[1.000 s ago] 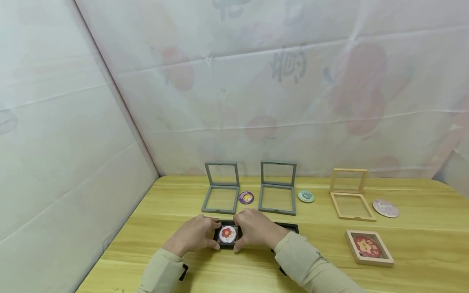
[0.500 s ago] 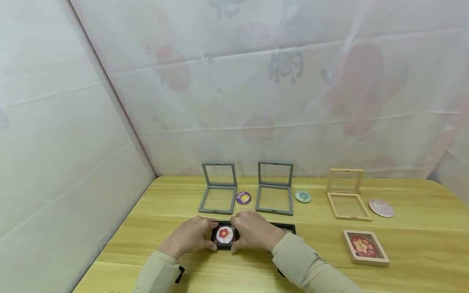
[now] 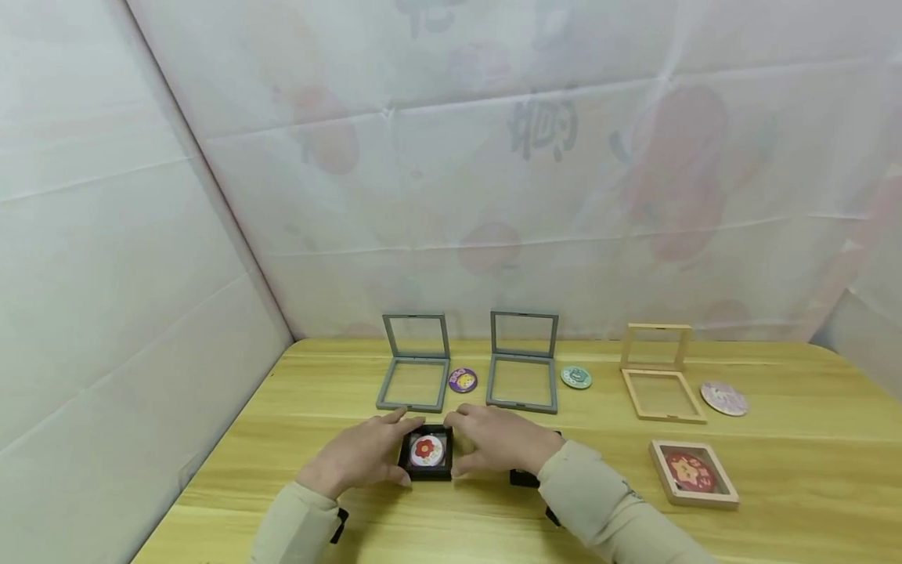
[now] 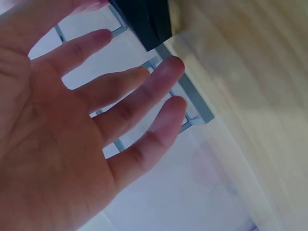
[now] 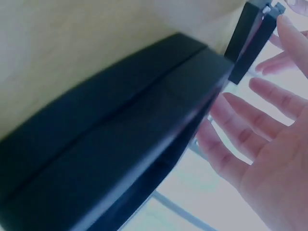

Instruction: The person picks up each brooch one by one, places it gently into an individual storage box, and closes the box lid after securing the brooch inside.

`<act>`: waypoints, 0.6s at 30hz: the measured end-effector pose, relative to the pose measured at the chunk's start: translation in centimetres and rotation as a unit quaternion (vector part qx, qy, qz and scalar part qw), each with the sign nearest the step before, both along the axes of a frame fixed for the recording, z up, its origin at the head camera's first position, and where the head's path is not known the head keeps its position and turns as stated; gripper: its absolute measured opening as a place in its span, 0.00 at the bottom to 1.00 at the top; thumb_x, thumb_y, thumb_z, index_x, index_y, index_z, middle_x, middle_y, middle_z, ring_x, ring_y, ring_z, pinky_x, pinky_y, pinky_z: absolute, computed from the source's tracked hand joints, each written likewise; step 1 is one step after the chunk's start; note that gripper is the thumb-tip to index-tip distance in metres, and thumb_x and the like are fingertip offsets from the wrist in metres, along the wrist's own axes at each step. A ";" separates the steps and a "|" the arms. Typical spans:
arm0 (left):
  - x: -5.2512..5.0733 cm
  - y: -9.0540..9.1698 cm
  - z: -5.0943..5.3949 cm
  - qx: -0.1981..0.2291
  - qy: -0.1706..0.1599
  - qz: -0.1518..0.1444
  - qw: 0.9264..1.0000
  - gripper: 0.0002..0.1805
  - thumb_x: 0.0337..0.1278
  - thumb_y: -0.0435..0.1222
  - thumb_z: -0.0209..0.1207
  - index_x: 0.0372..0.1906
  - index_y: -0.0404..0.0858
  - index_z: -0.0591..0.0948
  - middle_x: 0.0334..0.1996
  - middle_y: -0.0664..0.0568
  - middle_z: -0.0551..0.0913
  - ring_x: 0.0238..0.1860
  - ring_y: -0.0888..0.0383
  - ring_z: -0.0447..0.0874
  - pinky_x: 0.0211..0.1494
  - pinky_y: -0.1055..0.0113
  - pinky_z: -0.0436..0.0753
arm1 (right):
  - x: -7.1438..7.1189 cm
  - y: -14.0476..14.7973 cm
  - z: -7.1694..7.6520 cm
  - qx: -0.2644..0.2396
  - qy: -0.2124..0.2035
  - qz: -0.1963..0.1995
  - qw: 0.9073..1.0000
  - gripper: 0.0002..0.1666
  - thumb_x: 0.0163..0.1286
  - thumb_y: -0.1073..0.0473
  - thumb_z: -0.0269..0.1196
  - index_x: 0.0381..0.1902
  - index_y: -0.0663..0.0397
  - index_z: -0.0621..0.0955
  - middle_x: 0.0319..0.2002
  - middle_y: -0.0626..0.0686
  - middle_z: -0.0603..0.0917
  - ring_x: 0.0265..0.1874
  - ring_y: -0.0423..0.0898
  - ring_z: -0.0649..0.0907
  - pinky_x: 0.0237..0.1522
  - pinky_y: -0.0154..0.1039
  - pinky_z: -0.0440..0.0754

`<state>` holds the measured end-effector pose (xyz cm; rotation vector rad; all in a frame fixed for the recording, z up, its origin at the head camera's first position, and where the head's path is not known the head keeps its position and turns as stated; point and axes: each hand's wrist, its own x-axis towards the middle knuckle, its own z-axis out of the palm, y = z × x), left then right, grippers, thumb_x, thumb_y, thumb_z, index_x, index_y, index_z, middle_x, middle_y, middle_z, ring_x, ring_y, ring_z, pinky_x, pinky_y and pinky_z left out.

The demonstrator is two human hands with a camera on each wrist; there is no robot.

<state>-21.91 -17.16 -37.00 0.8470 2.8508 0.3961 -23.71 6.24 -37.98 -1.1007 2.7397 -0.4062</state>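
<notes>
A closed black display frame (image 3: 430, 474) lies on the table between both hands, with a white round badge bearing a red flower (image 3: 427, 450) inside. My left hand (image 3: 362, 454) is at its left side, fingers spread and relaxed; in the left wrist view the frame's dark corner (image 4: 149, 21) sits just past the fingers. At the right side hovers my right hand (image 3: 500, 439), its fingers loosely extended and apart from the frame. A second black frame (image 3: 523, 478) is mostly hidden under the right wrist; its thick edge (image 5: 120, 130) looms large in the right wrist view.
Two grey frames (image 3: 411, 407) (image 3: 521, 406) stand hinged open at the back, beside a purple badge (image 3: 463, 380) and a green badge (image 3: 576, 377). Further right are an open wooden frame (image 3: 665, 417), a pale pink badge (image 3: 724, 398) and a closed wooden frame (image 3: 705, 500) holding a red badge.
Both hands have loosened from the flower-badge frame, fingers lifting and spreading away from its sides. More of the frame shows now. The right hand has shifted slightly right.
</notes>
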 end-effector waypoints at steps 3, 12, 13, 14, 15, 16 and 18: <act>-0.1 -0.1 0.3 0.012 0.009 -0.007 1.000 0.43 0.46 0.42 0.78 0.69 0.34 0.74 0.67 0.33 0.73 0.61 0.34 0.78 0.59 0.42 0.78 | -0.2 0.7 0.3 -0.015 -0.022 -0.017 0.999 0.36 0.67 0.45 0.71 0.66 0.55 0.75 0.63 0.56 0.77 0.59 0.56 0.80 0.60 0.54 0.77; -0.5 0.3 0.8 0.037 0.102 -0.035 0.993 0.25 0.63 0.38 0.69 0.62 0.33 0.80 0.57 0.41 0.83 0.54 0.43 0.84 0.54 0.48 0.82 | -1.0 3.2 1.3 -0.041 -0.054 -0.044 0.997 0.29 0.68 0.51 0.70 0.62 0.58 0.78 0.59 0.56 0.80 0.48 0.52 0.82 0.52 0.52 0.80; -0.6 0.4 0.9 0.038 0.115 -0.038 0.992 0.23 0.64 0.39 0.68 0.61 0.33 0.81 0.56 0.41 0.84 0.54 0.43 0.84 0.53 0.48 0.83 | -1.1 3.5 1.3 -0.042 -0.054 -0.046 0.997 0.29 0.68 0.51 0.70 0.61 0.58 0.78 0.58 0.56 0.80 0.46 0.51 0.82 0.50 0.52 0.81; -0.6 0.4 1.0 0.038 0.125 -0.040 0.991 0.23 0.64 0.39 0.68 0.60 0.33 0.82 0.55 0.41 0.84 0.53 0.43 0.85 0.52 0.49 0.83 | -1.2 3.8 1.4 -0.045 -0.054 -0.046 0.996 0.28 0.69 0.51 0.70 0.61 0.59 0.79 0.58 0.57 0.81 0.45 0.51 0.83 0.49 0.52 0.81; -0.7 0.4 1.1 0.037 0.134 -0.041 0.989 0.22 0.65 0.39 0.67 0.60 0.33 0.82 0.55 0.41 0.84 0.52 0.44 0.85 0.51 0.49 0.83 | -1.3 4.1 1.4 -0.048 -0.054 -0.047 0.996 0.28 0.69 0.52 0.70 0.61 0.60 0.79 0.58 0.57 0.80 0.45 0.52 0.83 0.49 0.52 0.81; -0.7 0.4 1.2 0.036 0.141 -0.041 0.988 0.23 0.65 0.40 0.67 0.60 0.33 0.82 0.54 0.41 0.85 0.51 0.44 0.86 0.51 0.49 0.84 | -1.5 4.4 1.4 -0.051 -0.054 -0.046 0.996 0.27 0.69 0.52 0.70 0.61 0.60 0.79 0.58 0.58 0.80 0.46 0.53 0.84 0.49 0.52 0.82; -0.8 0.5 1.3 0.033 0.147 -0.041 0.988 0.24 0.65 0.40 0.67 0.62 0.34 0.81 0.55 0.41 0.84 0.51 0.43 0.85 0.52 0.48 0.83 | -1.8 4.9 1.3 -0.054 -0.048 -0.043 0.996 0.26 0.70 0.53 0.69 0.60 0.61 0.79 0.59 0.59 0.80 0.47 0.55 0.84 0.49 0.53 0.82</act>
